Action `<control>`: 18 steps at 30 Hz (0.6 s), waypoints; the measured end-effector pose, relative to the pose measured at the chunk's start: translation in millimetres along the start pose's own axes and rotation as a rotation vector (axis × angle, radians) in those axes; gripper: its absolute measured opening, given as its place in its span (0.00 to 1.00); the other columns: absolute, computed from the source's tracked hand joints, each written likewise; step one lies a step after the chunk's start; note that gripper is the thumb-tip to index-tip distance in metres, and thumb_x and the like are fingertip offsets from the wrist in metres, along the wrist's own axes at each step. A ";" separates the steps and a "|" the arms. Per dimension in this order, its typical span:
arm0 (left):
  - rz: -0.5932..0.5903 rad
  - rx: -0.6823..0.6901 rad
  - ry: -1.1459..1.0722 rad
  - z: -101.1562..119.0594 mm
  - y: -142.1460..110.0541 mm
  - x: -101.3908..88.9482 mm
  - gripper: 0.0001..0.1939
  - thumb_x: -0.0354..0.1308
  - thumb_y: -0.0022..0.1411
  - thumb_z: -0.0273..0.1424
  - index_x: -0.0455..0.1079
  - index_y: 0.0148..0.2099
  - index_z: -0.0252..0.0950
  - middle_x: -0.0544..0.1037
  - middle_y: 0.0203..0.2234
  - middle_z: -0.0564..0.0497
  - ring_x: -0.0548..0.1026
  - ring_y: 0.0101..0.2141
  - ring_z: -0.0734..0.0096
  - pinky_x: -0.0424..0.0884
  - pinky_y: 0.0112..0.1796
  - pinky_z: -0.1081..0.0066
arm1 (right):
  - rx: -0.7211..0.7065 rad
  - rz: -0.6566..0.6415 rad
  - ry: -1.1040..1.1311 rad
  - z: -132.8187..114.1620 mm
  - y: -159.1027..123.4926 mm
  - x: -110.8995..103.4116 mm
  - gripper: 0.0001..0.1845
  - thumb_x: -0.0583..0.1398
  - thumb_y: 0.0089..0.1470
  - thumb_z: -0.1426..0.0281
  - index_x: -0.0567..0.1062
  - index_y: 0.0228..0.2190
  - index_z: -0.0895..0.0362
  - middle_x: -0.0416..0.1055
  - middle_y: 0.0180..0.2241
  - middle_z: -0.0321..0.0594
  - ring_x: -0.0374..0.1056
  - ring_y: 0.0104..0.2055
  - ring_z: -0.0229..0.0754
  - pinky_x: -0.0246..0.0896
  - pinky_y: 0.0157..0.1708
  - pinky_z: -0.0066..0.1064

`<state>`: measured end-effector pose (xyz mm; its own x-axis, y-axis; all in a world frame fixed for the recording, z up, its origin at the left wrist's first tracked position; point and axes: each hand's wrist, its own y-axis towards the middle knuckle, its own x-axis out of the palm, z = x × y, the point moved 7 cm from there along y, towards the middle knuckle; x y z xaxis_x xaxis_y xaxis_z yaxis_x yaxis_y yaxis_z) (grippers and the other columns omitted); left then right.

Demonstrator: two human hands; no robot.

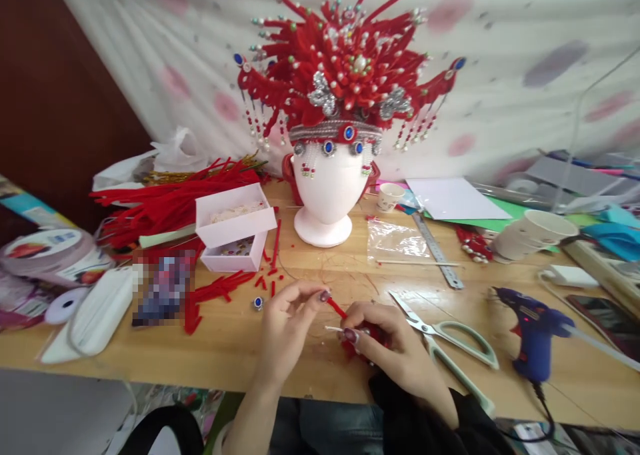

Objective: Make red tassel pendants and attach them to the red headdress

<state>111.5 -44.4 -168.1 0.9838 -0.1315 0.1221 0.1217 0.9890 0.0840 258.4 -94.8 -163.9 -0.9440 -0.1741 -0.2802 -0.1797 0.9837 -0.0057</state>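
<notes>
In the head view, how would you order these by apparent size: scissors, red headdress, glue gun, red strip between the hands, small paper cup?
1. Red headdress
2. Scissors and glue gun, unsure: scissors longer, gun bulkier
3. Small paper cup
4. Red strip, visible part only

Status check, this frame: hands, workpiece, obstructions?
Left hand pinching red strip; right hand holding red piece, partly hidden. Strip spans gap between hands. Scissors close beside right hand.

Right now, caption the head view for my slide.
Left hand pinches a red strip running to the right hand, before a white mannequin head in a beaded headdress.
</notes>
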 end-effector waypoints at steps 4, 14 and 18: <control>0.023 -0.077 -0.033 -12.7 -1.2 2.7 0.12 0.71 0.52 0.36 0.80 0.37 0.36 0.84 0.33 0.48 0.80 0.35 0.69 0.76 0.38 0.74 | -0.010 0.029 -0.017 -3.4 -3.1 -2.5 0.18 0.58 0.58 0.56 0.73 0.26 0.57 0.70 0.24 0.38 0.63 0.25 0.37 0.53 0.25 0.28; 0.113 -0.146 -0.031 -25.1 3.0 -7.0 0.16 0.72 0.46 0.41 0.81 0.34 0.35 0.85 0.33 0.44 0.81 0.35 0.64 0.78 0.37 0.71 | -0.084 0.099 -0.096 0.6 -13.9 -16.9 0.13 0.58 0.57 0.63 0.73 0.25 0.57 0.71 0.24 0.36 0.62 0.26 0.36 0.52 0.28 0.28; 0.072 -0.132 0.124 -17.4 4.0 -9.6 0.15 0.72 0.43 0.41 0.81 0.32 0.37 0.85 0.33 0.44 0.82 0.36 0.59 0.78 0.38 0.67 | -0.128 0.145 -0.118 -0.6 -18.3 -21.6 0.10 0.58 0.54 0.66 0.72 0.24 0.57 0.68 0.22 0.34 0.60 0.26 0.36 0.52 0.29 0.28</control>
<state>104.8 -38.0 -186.1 0.9983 -0.0588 -0.0004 0.0586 0.9969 -0.0524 281.8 -109.0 -157.2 -0.9247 -0.0178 -0.3802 -0.0856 0.9831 0.1621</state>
